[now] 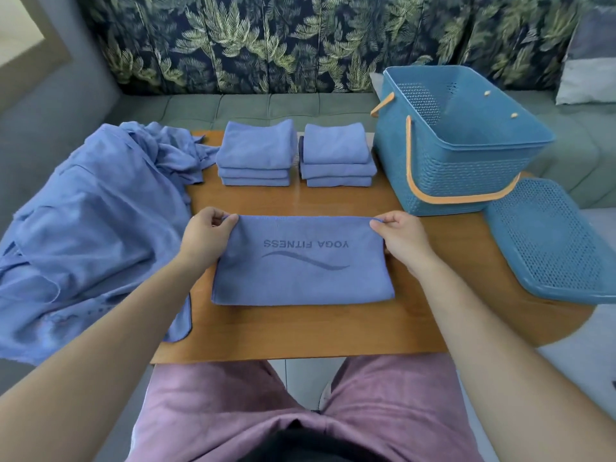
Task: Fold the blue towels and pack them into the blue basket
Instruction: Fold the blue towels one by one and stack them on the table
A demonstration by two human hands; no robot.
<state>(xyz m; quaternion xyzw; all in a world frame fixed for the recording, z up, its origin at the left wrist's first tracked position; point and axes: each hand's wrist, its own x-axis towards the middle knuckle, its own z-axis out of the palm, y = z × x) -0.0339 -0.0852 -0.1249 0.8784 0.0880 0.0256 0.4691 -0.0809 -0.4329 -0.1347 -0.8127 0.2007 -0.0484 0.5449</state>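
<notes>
Bare forearms, mauve-pink shorts [233, 405]

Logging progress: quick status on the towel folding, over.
Left hand and right hand each pinch a far corner of the towel. Two folded stacks sit behind it. Basket open, no towels inside. Nothing blocking.

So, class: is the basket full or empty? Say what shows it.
Empty, as far as shows: the basket has bare inside walls, and the folded towels sit on the table.

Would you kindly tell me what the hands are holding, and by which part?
Both hold the YOGA FITNESS towel: left hand pinches its far left corner, right hand its far right corner.
</notes>
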